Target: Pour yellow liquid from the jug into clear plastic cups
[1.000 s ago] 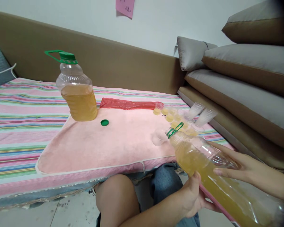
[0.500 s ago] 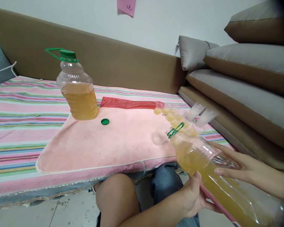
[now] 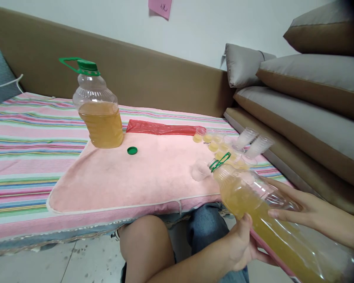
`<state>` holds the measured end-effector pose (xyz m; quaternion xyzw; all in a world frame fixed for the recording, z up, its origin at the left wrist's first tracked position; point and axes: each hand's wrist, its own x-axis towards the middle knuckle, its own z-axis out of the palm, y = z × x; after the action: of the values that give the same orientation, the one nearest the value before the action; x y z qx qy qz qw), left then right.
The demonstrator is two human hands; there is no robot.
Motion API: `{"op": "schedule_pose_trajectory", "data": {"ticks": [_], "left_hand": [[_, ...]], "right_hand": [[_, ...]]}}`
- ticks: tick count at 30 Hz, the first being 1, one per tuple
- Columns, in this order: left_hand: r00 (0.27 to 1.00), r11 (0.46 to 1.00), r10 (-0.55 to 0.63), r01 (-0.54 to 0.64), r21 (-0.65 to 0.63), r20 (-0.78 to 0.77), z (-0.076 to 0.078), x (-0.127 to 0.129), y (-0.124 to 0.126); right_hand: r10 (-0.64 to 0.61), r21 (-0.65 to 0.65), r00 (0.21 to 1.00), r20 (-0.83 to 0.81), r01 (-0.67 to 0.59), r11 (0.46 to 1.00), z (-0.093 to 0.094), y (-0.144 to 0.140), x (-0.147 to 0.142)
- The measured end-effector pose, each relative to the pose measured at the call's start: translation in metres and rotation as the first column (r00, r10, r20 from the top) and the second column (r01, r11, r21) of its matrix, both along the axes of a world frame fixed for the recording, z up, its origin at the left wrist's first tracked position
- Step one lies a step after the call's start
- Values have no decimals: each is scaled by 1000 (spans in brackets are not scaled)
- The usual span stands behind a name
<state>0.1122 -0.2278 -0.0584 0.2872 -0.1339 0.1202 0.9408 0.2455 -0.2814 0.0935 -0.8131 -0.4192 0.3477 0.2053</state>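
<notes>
Nothing moved: your left hand [image 3: 238,245] and right hand [image 3: 306,214] still grasp the tilted bottle [image 3: 253,200] at the pink towel's [image 3: 129,181] right edge.

A pink towel [image 3: 129,177] lies flat on a striped sheet [image 3: 29,137]. At the towel's far left corner stands an upright jug [image 3: 98,114], about half full of yellow liquid, with a green cap and handle. Just right of the jug, a loose green cap [image 3: 132,150] rests on the towel. A red bag [image 3: 162,128] lies along the towel's far edge. Grey-and-brown cushions [image 3: 306,98] are stacked to the towel's right. A pink note [image 3: 161,6] hangs on the wall above.
</notes>
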Motion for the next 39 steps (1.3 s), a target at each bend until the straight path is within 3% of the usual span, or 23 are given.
{"op": "schedule_pose_trajectory", "data": {"ticks": [39], "left_hand": [[1000,1000,-16,16,-5,-13,-3,1,2]], "right_hand": [[16,11,1000,-8,-16,1000,-7,-4,12]]}}
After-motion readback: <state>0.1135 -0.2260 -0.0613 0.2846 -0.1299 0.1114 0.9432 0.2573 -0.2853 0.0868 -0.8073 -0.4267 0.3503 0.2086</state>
